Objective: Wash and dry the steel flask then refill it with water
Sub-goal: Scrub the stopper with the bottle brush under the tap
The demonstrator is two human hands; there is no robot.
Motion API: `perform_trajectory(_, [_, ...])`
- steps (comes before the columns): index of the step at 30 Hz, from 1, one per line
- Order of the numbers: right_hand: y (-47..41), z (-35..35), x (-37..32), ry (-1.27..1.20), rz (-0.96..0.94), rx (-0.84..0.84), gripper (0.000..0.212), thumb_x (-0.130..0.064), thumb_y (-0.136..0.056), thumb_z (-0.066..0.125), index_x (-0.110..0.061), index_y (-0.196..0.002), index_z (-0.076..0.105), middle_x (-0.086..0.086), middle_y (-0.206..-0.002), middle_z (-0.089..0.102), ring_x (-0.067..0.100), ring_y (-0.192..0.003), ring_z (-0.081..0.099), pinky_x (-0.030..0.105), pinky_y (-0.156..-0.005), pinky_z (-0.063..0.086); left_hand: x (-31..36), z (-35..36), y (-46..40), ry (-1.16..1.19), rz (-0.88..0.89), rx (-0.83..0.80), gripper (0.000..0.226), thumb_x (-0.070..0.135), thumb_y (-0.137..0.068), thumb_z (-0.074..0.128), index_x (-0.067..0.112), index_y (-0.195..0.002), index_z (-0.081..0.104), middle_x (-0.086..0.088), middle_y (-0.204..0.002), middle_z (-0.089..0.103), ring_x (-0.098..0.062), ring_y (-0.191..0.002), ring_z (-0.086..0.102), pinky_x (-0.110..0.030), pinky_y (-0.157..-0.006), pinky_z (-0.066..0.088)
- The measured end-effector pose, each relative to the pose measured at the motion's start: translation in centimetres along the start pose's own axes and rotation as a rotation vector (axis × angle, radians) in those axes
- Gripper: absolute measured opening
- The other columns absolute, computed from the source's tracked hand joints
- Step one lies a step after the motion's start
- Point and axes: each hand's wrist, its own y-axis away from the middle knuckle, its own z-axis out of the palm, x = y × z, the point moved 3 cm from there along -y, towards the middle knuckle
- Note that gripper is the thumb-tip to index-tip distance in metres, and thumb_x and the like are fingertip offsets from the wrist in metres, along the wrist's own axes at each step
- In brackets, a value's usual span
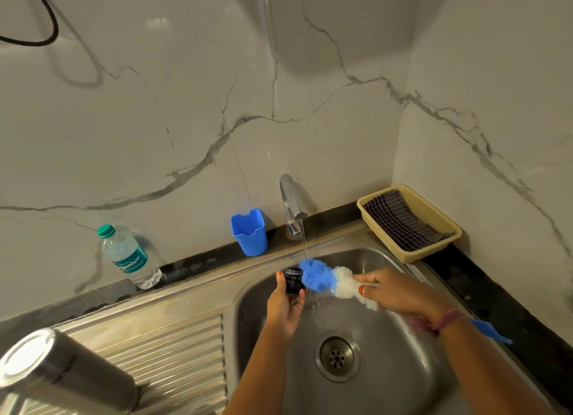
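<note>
Blue brush (pixel 319 277) gripped; left hand (pixel 284 306) apparently pinches cap (pixel 293 279).

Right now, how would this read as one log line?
step: scrubbing cap | left hand: holds cap | right hand: holds brush | tap: running

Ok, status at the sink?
Left hand holds cap under running tap. Right hand grips brush, scrubbing cap. Flask upside down on drainboard. Nothing in the way.
</note>
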Motion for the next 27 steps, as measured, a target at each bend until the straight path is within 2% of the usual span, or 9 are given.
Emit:
perform_trajectory(4, [-0.5,-0.1,-0.7,0.034,-0.021,0.021,0.042,-0.028,-0.098,0.049,-0.021,-0.139,0.048,0.002,-0.123,0.064,0.013,-0.109,0.060,0.025,-0.095,0.043,-0.4,-0.2,0.1,-0.020,0.001,0.004,0.039,0.031,-0.094,0.065,0.003,-0.120,0.058,-0.022,-0.121,0.065,-0.029,-0.113,0.065,-0.030,-0.081,0.058])
perform_trajectory(6, [-1.0,0.6,-0.5,0.042,-0.007,0.047,0.042,-0.028,-0.098,0.048,-0.021,-0.139,0.048,0.002,-0.115,0.067,0.013,-0.103,0.062,0.028,-0.094,0.046,-0.7,-0.3,0.1,-0.032,0.009,-0.022,0.039,0.026,-0.092,0.068,0.006,-0.123,0.059,-0.022,-0.126,0.062,-0.030,-0.119,0.063,-0.028,-0.079,0.059])
perform_trajectory(12, [-0.9,1.8,-0.2,0.074,0.004,0.082,0.044,-0.031,-0.098,0.045,-0.029,-0.142,0.042,0.000,-0.117,0.065,0.013,-0.100,0.062,0.028,-0.090,0.048,-1.1,0.0,0.8,-0.007,-0.027,-0.061,0.036,0.022,-0.092,0.067,0.003,-0.122,0.059,-0.025,-0.124,0.060,-0.030,-0.105,0.065,-0.027,-0.061,0.061])
perform_trajectory(15, [-0.9,1.4,0.4,0.049,0.004,0.068,0.045,-0.032,-0.098,0.046,-0.030,-0.142,0.043,0.000,-0.118,0.065,0.014,-0.102,0.062,0.031,-0.095,0.048,-0.9,-0.3,0.5,0.036,-0.036,-0.061,0.040,0.026,-0.094,0.065,0.002,-0.125,0.056,-0.027,-0.126,0.059,-0.031,-0.095,0.067,-0.025,-0.058,0.060])
perform_trajectory(18, [-1.5,1.0,1.1,0.001,0.013,0.068,0.044,-0.031,-0.097,0.049,-0.027,-0.140,0.046,0.001,-0.127,0.062,0.016,-0.111,0.059,0.036,-0.101,0.045,-1.2,0.0,0.1,0.045,-0.062,-0.108,0.046,0.027,-0.095,0.064,0.006,-0.134,0.052,-0.029,-0.130,0.056,-0.032,-0.086,0.070,-0.025,-0.056,0.059])
perform_trajectory(22, [-2.1,1.3,1.2,-0.030,-0.005,0.054,0.044,-0.032,-0.096,0.052,-0.027,-0.139,0.048,-0.001,-0.131,0.060,0.015,-0.113,0.058,0.034,-0.102,0.045,-1.8,-0.2,-0.1,0.055,-0.107,-0.123,0.046,0.031,-0.098,0.059,0.006,-0.135,0.051,-0.031,-0.130,0.056,-0.032,-0.083,0.069,-0.023,-0.051,0.057])
perform_trajectory(27, [-1.8,1.0,2.3,-0.064,-0.002,0.029,0.045,-0.035,-0.095,0.052,-0.032,-0.140,0.045,0.000,-0.130,0.060,0.013,-0.112,0.059,0.035,-0.102,0.045,-0.8,-0.5,-0.2,0.085,-0.064,-0.078,0.046,0.035,-0.100,0.054,0.005,-0.134,0.050,-0.030,-0.127,0.056,-0.032,-0.086,0.066,-0.022,-0.049,0.057])
